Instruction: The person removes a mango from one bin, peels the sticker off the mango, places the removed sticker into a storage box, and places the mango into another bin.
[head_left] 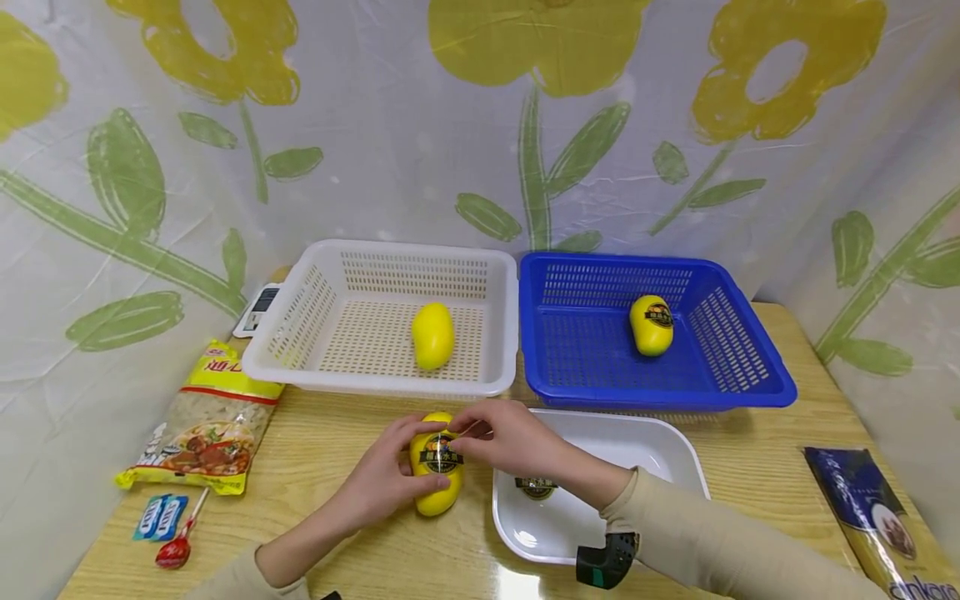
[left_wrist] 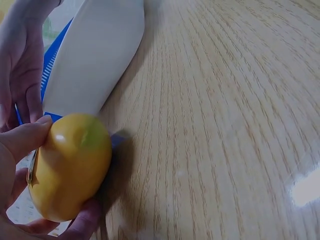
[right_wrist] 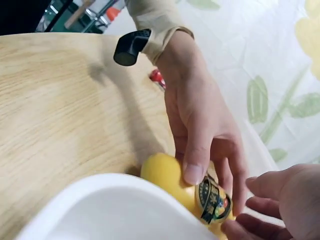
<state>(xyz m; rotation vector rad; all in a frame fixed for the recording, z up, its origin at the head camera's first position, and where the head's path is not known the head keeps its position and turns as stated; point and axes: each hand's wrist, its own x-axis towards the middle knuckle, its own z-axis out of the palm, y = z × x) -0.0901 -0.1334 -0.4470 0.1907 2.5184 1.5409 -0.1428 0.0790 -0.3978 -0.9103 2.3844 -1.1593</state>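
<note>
My left hand (head_left: 390, 475) holds a yellow mango (head_left: 441, 500) low over the wooden table, thumb on one side and fingers on the other. A dark oval sticker (head_left: 438, 455) faces up on that mango. My right hand (head_left: 510, 433) is bent over the sticker's upper right edge, thumb and fingertips close together there. Whether they pinch the sticker is too small to tell. In the right wrist view the left hand (right_wrist: 200, 125) spans the mango, and the right hand (right_wrist: 295, 200) comes in from the right. The left wrist view shows the mango's rounded end (left_wrist: 75, 170).
A white tray (head_left: 678, 454) carries another dark sticker (head_left: 536, 487). Behind stand a white basket (head_left: 300, 379) with a plain mango (head_left: 432, 336) and a blue basket (head_left: 585, 392) with a stickered mango (head_left: 651, 325). Food packets (head_left: 210, 425), a lollipop (head_left: 174, 550) and a dark bag (head_left: 870, 517) lie aside.
</note>
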